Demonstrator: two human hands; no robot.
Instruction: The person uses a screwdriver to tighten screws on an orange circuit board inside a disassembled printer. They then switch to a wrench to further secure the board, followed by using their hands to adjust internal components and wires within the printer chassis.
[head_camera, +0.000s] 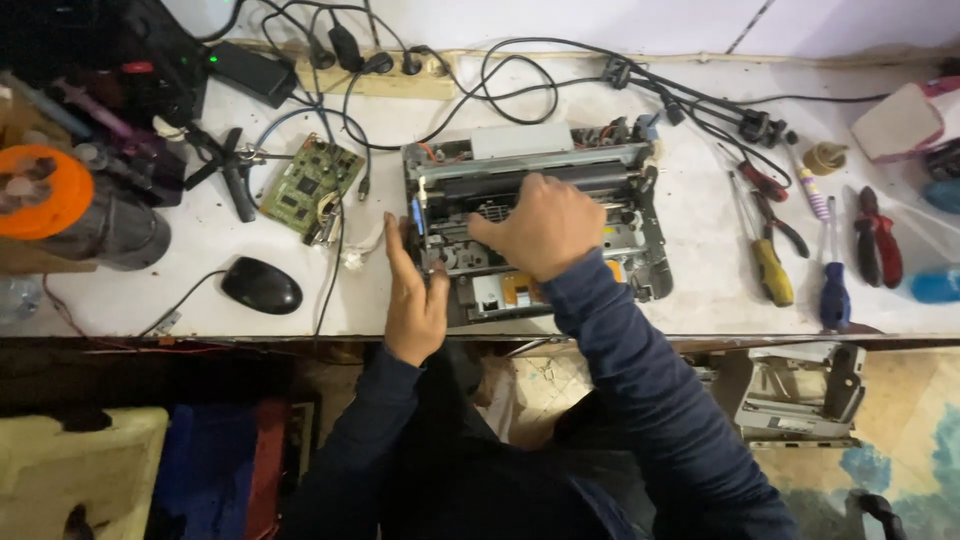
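An opened printer chassis (620, 160), grey with exposed rollers and plastic parts, lies on the white workbench (700, 290). My left hand (412, 295) rests flat against its left side, fingers stretched along the frame. Over the middle of the mechanism my right hand (540, 225) reaches in, fingers curled down onto the inner parts; whether it grips a part is hidden by the hand itself. Both sleeves are dark blue.
A green circuit board (310, 185) and black mouse (262, 285) lie to the left. Screwdrivers (772, 270) and red pliers (878, 235) sit at the right. A power strip (385, 80) with tangled cables runs along the back. An orange-topped cylinder (45, 195) stands far left.
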